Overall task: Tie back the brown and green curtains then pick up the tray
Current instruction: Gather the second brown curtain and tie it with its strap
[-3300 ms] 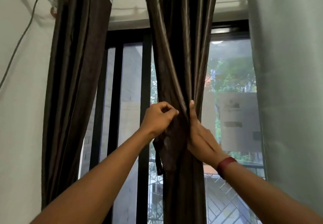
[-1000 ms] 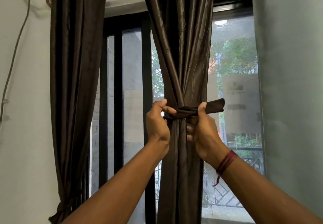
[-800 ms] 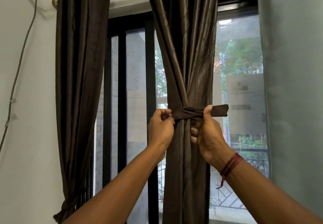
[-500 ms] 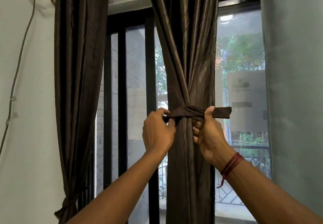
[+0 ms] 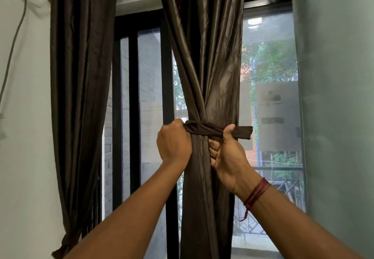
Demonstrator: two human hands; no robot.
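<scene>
Left hand [image 5: 174,147], right hand [image 5: 229,155] gripping tie-back [image 5: 206,129], brown curtain [image 5: 212,66], window [image 5: 271,72], pale wall [image 5: 26,137]

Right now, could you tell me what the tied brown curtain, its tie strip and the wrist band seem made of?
Brown curtain: probably satin-like woven fabric, glossy streaks along its folds. Tie strip: duller matte cloth, no sheen, raw-looking end. Wrist band: apparently wound red thread, one loose strand hanging; fibre unclear.

- Centre brown curtain [image 5: 204,66], gathered at mid-height by a brown tie band [image 5: 208,129].
- Left hand [image 5: 174,143] grips the band's left end; right hand [image 5: 228,153] grips its right end, whose tip projects sideways.
- Second brown curtain [image 5: 81,96] hangs left; green curtain [image 5: 340,96] right.
- Red thread bracelet [image 5: 256,194] on right wrist.
</scene>
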